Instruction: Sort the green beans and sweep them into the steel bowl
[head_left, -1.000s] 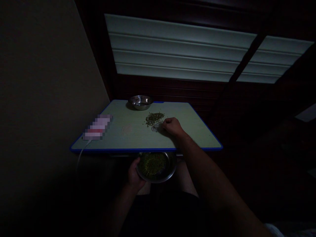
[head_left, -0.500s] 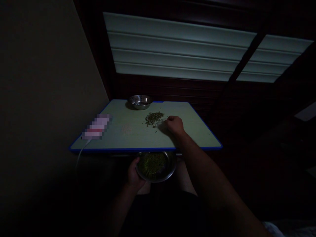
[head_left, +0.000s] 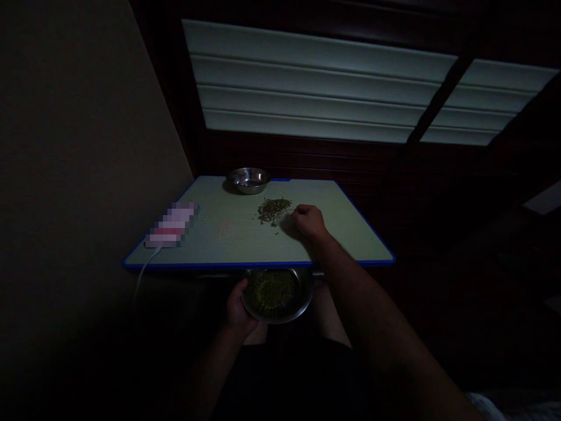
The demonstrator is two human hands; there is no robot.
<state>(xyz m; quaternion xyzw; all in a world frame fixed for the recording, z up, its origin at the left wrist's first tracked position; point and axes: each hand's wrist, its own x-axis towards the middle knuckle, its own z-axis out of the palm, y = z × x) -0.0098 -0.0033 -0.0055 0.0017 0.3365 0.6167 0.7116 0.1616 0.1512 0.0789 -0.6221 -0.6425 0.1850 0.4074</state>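
My left hand [head_left: 239, 307] grips the rim of a metal bowl [head_left: 284, 318] below the table's front edge. Inside that bowl lie many small green grains [head_left: 272, 291], perhaps beans; the dim light hides their exact kind. On the tabletop, my right hand [head_left: 308, 221] is closed with its fingers curled, just right of a loose pile of small brownish-green grains [head_left: 272, 210]. Whatever its fingers pinch, if anything, is too dark and small to make out.
The pale table [head_left: 346, 245] has a blue edge. A second metal bowl [head_left: 249, 181] stands at its back left. A blurred-out pinkish phone-like object [head_left: 172, 225] with a white cable [head_left: 142, 275] lies on the left. A wall [head_left: 87, 117] rises at left, a louvred panel [head_left: 307, 82] behind.
A faint pale streak beside my right fingertips, seen earlier, is hardly visible now. My right hand has shifted very slightly; my left hand and its bowl stay put.
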